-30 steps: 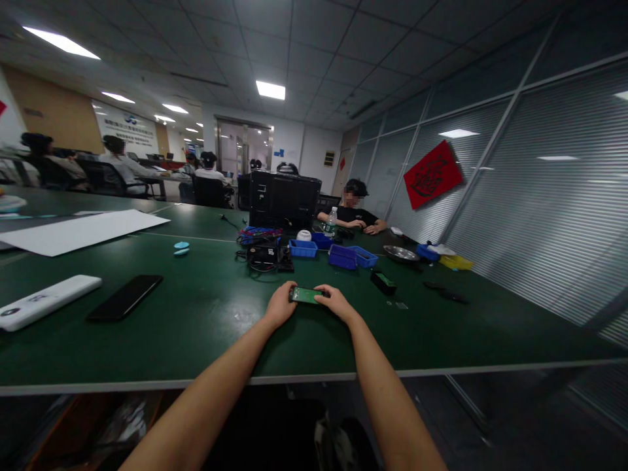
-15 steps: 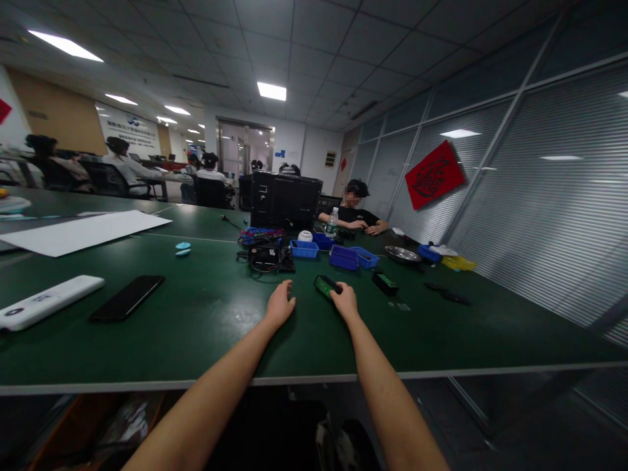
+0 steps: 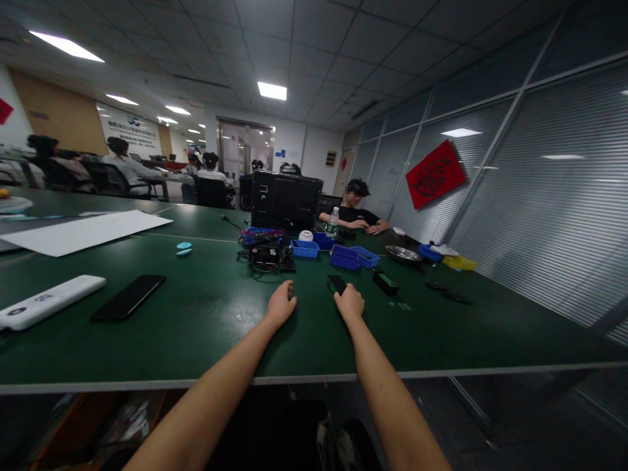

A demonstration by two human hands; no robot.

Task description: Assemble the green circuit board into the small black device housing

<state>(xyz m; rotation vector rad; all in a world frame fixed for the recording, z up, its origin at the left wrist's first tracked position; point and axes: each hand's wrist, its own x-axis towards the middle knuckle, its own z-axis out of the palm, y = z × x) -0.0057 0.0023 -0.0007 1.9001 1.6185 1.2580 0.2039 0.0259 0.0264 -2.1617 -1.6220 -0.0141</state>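
My right hand is closed around the near end of a small black case, which shows a little green along its edge. My fingers hide part of the case. To the left, my left hand lies on the table with loosely bent fingers apart and nothing in them. A similar black case with a green circuit board sits to the right of my right hand. Near it lie a small ring and a thin clear piece.
Ahead are blue bins, a white ball, a black adapter with cables and a black monitor. A metal dish is at the right. A black phone-like slab and white device lie left. A person sits opposite.
My right hand has shifted slightly right with the black case and turned it, so the green board that faced me is now mostly out of sight. My left hand has stayed in place.
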